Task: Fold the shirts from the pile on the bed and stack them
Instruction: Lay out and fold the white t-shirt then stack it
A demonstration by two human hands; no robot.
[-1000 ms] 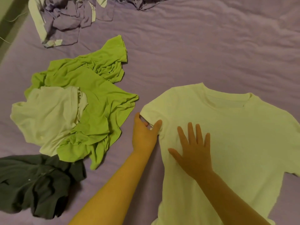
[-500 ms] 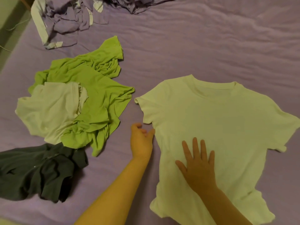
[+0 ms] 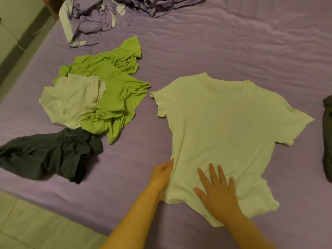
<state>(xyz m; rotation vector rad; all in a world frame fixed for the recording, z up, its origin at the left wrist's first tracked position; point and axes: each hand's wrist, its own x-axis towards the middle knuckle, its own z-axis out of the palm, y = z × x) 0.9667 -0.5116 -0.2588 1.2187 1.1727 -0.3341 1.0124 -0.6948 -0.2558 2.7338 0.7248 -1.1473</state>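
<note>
Across the purple bed sheet (image 3: 224, 42), a white shirt (image 3: 224, 126), pale floor (image 3: 36, 227) beside.

There is a single view, from a camera worn on the person's head. It looks forward and steeply down onto the bed (image 3: 224, 44), whose purple sheet fills most of the frame. The wide lens bends the far edge of the scene at the top. Both forearms enter from the bottom edge, so the camera sits close above the near side of the bed. A strip of floor (image 3: 16, 29) shows in the upper left corner, and what may be the bed's pale near edge (image 3: 36, 227) in the lower left.
</note>
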